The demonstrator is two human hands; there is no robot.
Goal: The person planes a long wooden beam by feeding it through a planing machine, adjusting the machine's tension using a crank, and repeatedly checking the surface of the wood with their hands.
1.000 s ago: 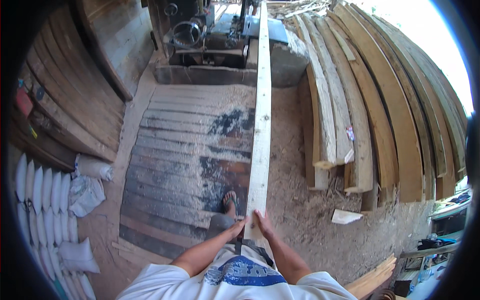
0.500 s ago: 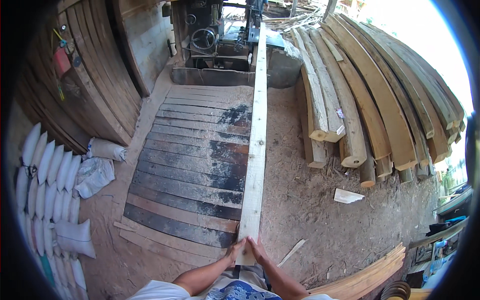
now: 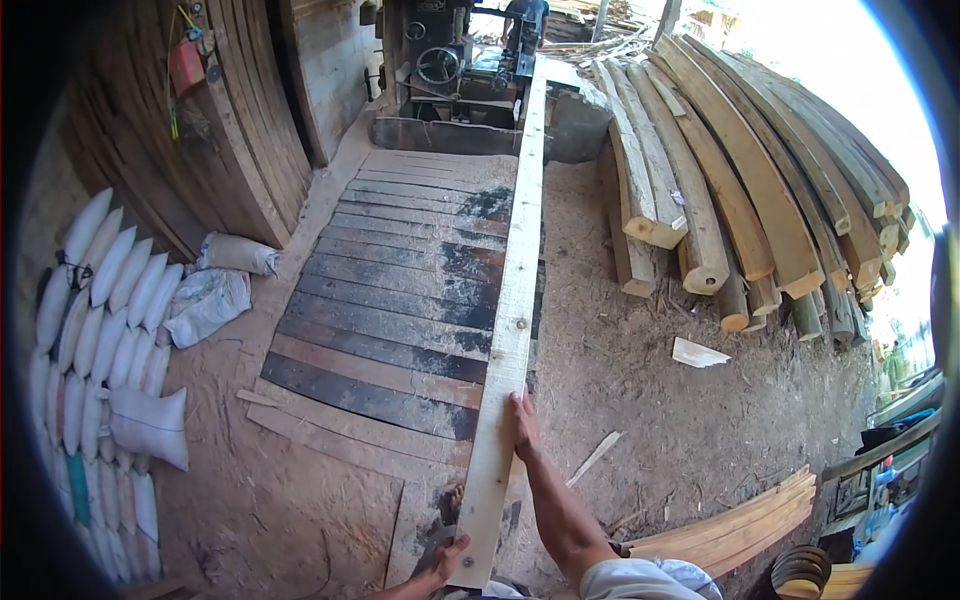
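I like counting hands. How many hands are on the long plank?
2: the right hand grips the plank's right edge partway up; the left hand holds its near end.

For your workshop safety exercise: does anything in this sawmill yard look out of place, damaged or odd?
Little stands out. The long plank held by the left hand and right hand has a dark knot. A loose pale offcut and a thin sliver lie on the dirt, apart from the stacked slabs.
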